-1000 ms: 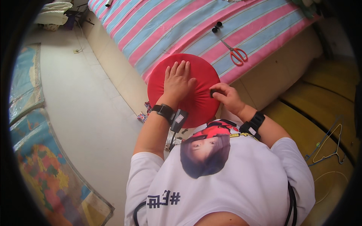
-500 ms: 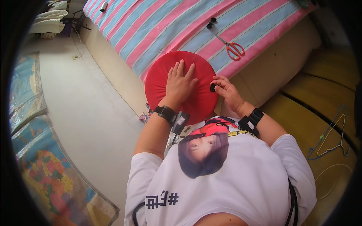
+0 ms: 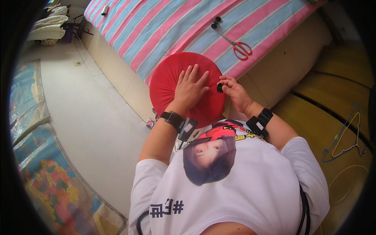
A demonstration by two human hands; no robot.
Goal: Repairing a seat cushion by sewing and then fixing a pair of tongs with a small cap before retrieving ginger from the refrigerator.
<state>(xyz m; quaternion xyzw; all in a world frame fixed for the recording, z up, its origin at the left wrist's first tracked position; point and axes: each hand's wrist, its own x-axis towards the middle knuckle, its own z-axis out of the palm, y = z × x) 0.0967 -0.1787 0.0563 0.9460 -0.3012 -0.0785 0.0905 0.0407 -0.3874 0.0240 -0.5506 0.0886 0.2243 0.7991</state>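
A round red cloth-covered pad point(image 3: 168, 74), with gathered folds running across it, lies against the edge of a striped bed point(image 3: 156, 35). My left hand point(image 3: 190, 90) rests flat on its top, fingers spread. At the pad's right rim, my right hand point(image 3: 235, 94) pinches a small black round piece point(image 3: 219, 87) between thumb and fingers; its exact kind is too small to make out. Two similar black pieces point(image 3: 214, 26) lie on the bed. Close to them are scissors point(image 3: 241, 50) with orange-red handles, blades pointing away to the left.
A small pale cylinder point(image 3: 105, 10) stands on the bed's far left. Plastic-covered maps point(image 3: 58, 184) lie on the floor at left. At right, two hangers point(image 3: 344, 137) lie on a brownish-yellow surface point(image 3: 305, 121). A pale cable point(image 3: 81, 51) trails along the floor.
My left hand has slid slightly to the right on the red pad, and its fingers are spread wider. My right hand still pinches the black piece. The whole view has shifted a little.
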